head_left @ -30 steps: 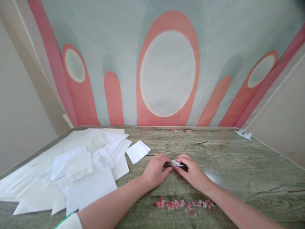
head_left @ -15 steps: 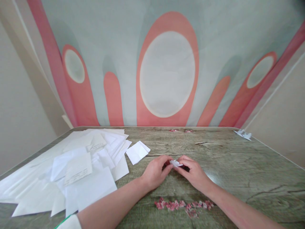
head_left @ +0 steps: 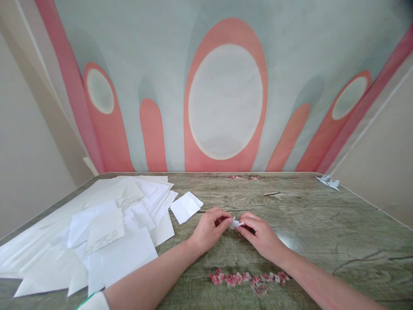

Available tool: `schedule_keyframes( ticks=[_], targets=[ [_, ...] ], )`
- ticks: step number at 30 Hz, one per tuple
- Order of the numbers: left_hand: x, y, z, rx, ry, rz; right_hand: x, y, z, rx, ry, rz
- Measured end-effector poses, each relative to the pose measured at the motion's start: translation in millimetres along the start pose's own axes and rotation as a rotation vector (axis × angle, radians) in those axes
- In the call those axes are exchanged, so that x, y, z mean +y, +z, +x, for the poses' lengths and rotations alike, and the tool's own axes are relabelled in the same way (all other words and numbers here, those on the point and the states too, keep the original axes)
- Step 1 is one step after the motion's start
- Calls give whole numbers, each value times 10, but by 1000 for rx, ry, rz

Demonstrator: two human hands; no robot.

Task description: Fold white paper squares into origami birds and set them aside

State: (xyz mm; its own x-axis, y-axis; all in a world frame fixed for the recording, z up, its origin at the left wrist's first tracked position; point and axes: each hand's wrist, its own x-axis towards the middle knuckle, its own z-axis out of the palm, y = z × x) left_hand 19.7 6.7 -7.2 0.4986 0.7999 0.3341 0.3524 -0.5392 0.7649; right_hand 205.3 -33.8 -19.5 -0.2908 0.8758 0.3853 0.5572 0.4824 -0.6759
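Note:
A small folded piece of white paper sits just above the wood-grain table, pinched between both hands. My left hand curls its fingers onto the paper's left end. From the right, my right hand grips the other end with its fingertips. Both hands rest low at the table's middle, knuckles up, and most of the paper is hidden behind the fingers.
A loose heap of white paper sheets covers the table's left side, with a folded white square at its edge. Pink floral marks lie near my forearms. A small white paper shape rests at the far right corner.
Both hands have kept hold of the folded paper, shifting their fingers slightly and drawing a little closer together. The view has tilted down slightly.

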Motion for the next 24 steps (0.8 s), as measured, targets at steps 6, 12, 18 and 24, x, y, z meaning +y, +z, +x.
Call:
schedule_keyframes(
  ticks=[6,12,18,24],
  targets=[
    [-25,4,12,-20,0,10,19,-15,5,58,7,31],
    [-25,6,1,-68,31,92,6,-22,12,20,27,35],
    [24,11,-20,-92,56,204,8,-22,27,-13,35,27],
    [40,14,-31,-78,76,227,-7,-13,22,16,38,6]
  ],
)
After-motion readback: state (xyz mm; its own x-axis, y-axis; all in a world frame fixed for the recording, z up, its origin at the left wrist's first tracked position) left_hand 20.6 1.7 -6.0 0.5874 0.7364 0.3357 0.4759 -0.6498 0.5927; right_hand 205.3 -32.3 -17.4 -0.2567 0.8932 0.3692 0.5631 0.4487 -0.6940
